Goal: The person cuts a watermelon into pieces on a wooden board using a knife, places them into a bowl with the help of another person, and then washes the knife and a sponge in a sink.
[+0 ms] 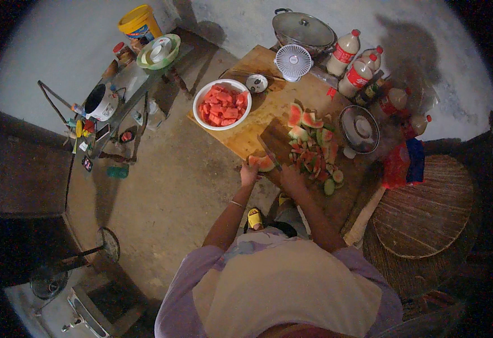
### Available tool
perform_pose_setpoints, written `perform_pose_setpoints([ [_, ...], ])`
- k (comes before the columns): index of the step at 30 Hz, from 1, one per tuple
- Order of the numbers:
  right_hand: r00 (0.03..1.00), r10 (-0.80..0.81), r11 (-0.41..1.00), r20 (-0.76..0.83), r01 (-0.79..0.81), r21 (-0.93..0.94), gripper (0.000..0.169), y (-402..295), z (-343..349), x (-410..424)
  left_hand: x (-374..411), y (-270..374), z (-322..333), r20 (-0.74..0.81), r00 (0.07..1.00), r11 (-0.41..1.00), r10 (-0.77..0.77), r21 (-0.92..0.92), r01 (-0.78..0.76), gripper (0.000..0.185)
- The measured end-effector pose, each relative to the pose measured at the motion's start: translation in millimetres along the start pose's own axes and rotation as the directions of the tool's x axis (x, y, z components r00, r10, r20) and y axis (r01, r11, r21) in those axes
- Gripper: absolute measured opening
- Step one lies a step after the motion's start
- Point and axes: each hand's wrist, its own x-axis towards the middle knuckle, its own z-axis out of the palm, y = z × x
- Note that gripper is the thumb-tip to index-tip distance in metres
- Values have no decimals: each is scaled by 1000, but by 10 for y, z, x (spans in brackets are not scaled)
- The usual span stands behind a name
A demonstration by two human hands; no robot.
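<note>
My left hand (249, 174) holds a curved slice of watermelon (262, 163) at the near edge of the wooden table (225, 139). Beside it, my right hand (292, 179) grips a knife, whose broad dark blade (270, 148) points away from me near the slice's right end; the handle is hidden in the hand. Beyond my left hand stands a white bowl (197, 110) heaped with red watermelon chunks (222, 105). A pile of watermelon rinds and trimmings (309, 154) lies just past my right hand.
A small white fan (293, 62), a small dish (257, 83), a lidded pan (303, 31) and bottles (343, 53) stand towards the wall. A round metal lid (359, 129) lies right of the rinds. A woven basket (423, 207) stands at right; a side table holds a pot (102, 102).
</note>
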Motion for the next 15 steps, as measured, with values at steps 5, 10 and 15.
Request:
perform_pose_setpoints([
  [5, 1000, 17, 1000, 18, -16, -4, 26, 355, 480, 322, -3, -61, 98, 21, 1000, 993, -19, 113, 17, 63],
  [10, 967, -79, 965, -242, 135, 225, 28, -69, -18, 124, 184, -461, -34, -38, 998, 957, 55, 287, -41, 75],
  [15, 994, 108, 984, 26, -111, 137, 27, 223, 217, 164, 55, -143, 49, -16, 1000, 952, 23, 307, -17, 69],
])
